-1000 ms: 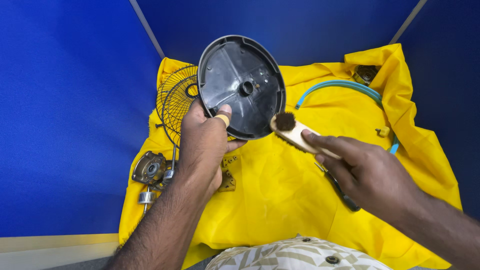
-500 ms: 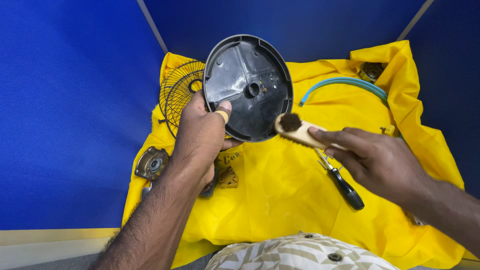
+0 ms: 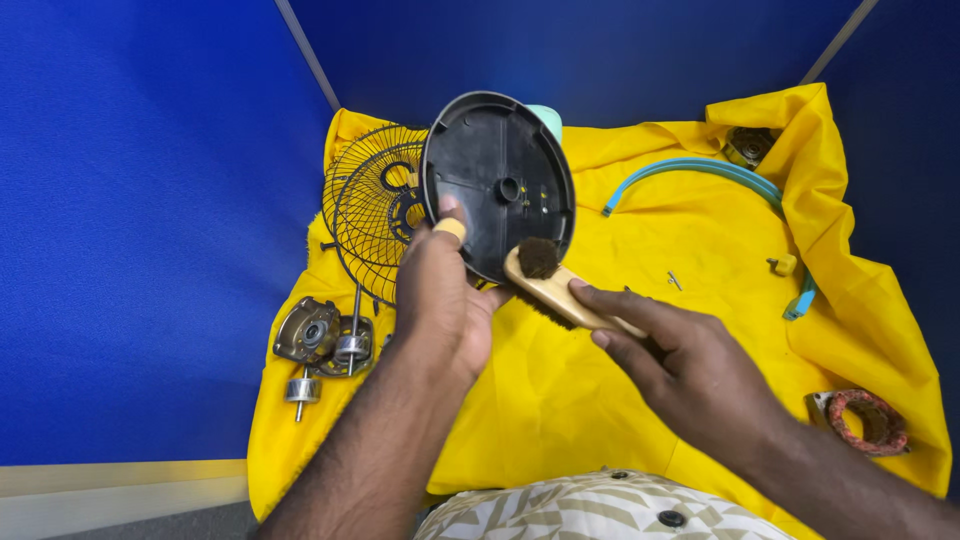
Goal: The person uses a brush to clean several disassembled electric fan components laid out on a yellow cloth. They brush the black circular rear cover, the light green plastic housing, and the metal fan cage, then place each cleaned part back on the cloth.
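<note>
left hand (image 3: 440, 300) grips the black disc (image 3: 497, 185), raised over the yellow cloth (image 3: 640, 400), thumb on its face. right hand (image 3: 690, 365) is closed round the brush (image 3: 550, 285), whose bristles now touch the disc's lower rim, closer than a second ago: brushing looks underway. wire grille (image 3: 365, 215) lies behind.

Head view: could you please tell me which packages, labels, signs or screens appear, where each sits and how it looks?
None in view: no package, label, sign or screen.
The black round cover in the left hand is bare plastic.
The yellow cloth looks plain.
</note>
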